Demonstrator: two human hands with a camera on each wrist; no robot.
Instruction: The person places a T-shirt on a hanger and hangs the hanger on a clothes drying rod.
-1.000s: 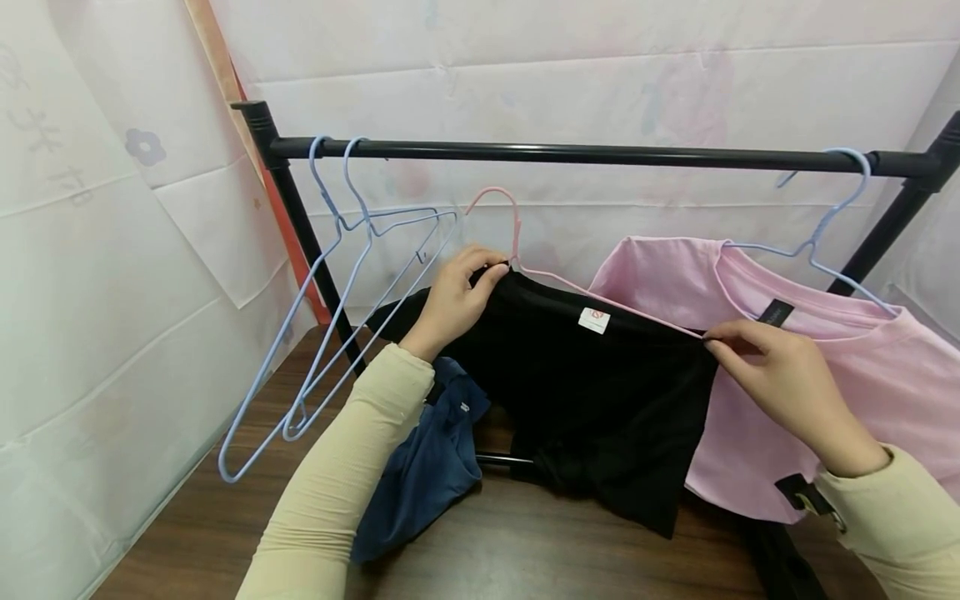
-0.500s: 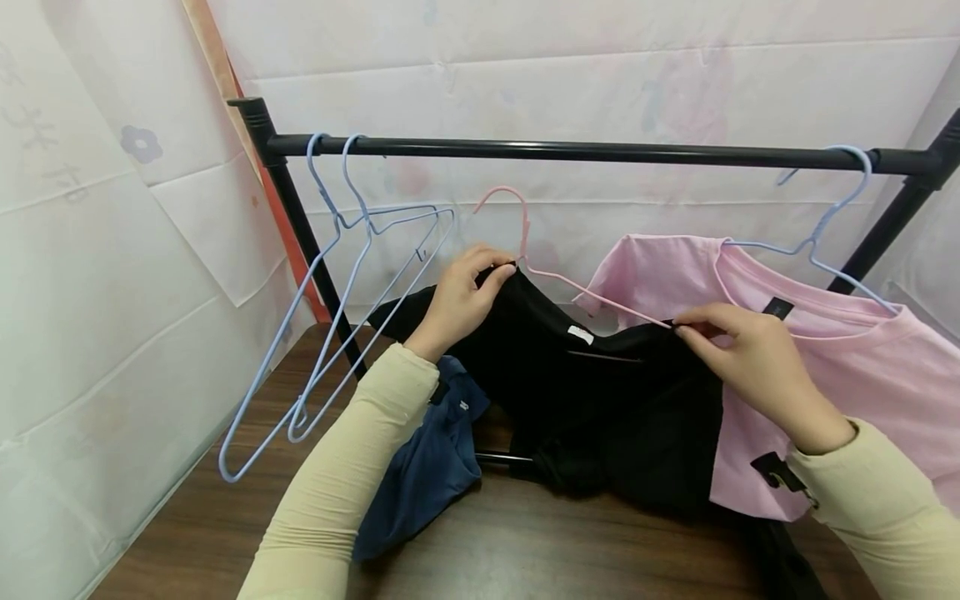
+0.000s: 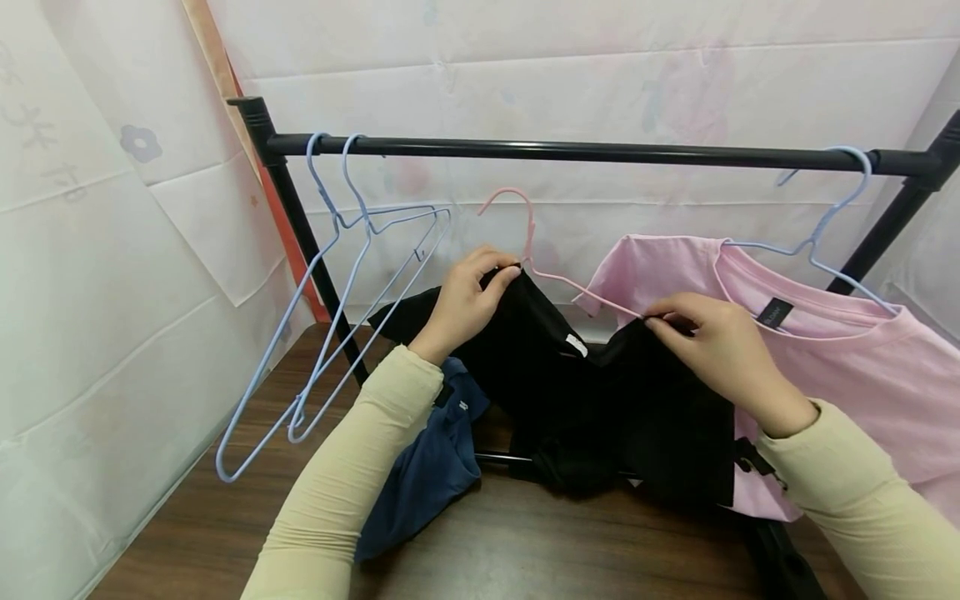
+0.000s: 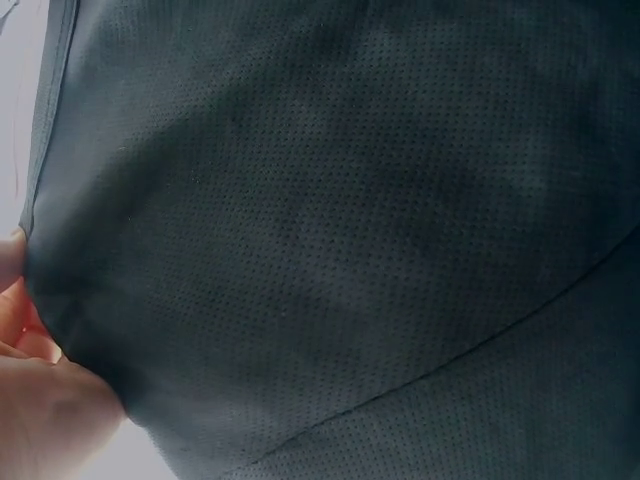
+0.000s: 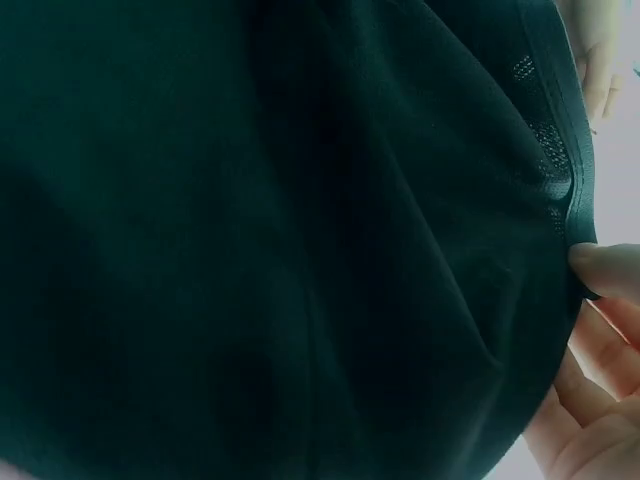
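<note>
A black shirt (image 3: 540, 400) with a small white label hangs between my hands, its neckline sagging in a V. My left hand (image 3: 468, 300) pinches the collar edge beside the neck of a pink hanger (image 3: 531, 237). With thumb and fingers, my right hand (image 3: 723, 354) pinches the neckline farther right, where the hanger's right arm meets the cloth. The hanger's hook stands free below the rail; its left part is hidden by the shirt and left hand. Black dotted fabric fills most of the left wrist view, and dark folds fill the right wrist view.
A black rail (image 3: 562, 152) crosses above. Two bare blue hangers (image 3: 367, 242) hang at its left end. A pink T-shirt (image 3: 847, 367) hangs on another blue hanger (image 3: 825, 221) at the right. A blue garment (image 3: 427, 475) hangs low above the wooden tabletop (image 3: 555, 550).
My right hand has moved left along the hanger's arm with the shirt's neckline, which has gone from stretched to slack. My left hand and the pink hanger have shifted slightly right.
</note>
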